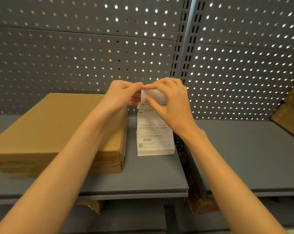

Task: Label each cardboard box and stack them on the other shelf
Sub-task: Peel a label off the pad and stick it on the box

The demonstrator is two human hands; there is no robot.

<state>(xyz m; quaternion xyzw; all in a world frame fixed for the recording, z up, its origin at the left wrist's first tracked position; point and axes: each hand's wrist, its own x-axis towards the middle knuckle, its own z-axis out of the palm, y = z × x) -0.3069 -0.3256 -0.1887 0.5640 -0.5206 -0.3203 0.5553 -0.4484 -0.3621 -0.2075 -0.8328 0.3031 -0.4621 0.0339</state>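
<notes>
Both hands (149,97) pinching label (153,94)

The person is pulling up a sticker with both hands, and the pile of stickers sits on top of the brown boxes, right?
Not quite. In the head view both hands, left hand and right hand, do pinch the label, but the label stack sits on the grey shelf, beside the cardboard boxes, not on top of them.

I get a dim, warm-tinted feed. Daylight pokes through the pegboard (92,53) holes, brightest to the right of its upright post (186,39). Below the pegboard, soft shadows sit under the cardboard boxes (58,130). Straight lines bow at the edges, and the corners smear.
</notes>
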